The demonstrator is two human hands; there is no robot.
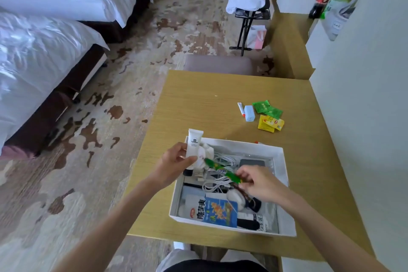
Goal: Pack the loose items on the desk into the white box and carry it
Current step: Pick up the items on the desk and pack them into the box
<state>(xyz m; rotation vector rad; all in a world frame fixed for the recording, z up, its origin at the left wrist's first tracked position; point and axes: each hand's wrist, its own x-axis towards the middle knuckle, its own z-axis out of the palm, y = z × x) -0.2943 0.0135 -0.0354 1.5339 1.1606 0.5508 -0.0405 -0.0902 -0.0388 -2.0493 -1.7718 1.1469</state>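
Packing step, midway. Left hand [174, 162] grips white tube [194, 143]; right hand [259, 181] pinches green packet [221, 170], both over white box [238, 144]. Next: release both, then collect far sachets [270, 125].

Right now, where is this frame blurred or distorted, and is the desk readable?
Head view: green packet in the right hand is motion-smeared; white tube in the left hand and yellow sachets look sharp; wide-angle lens skews the desk edges; beds are soft.
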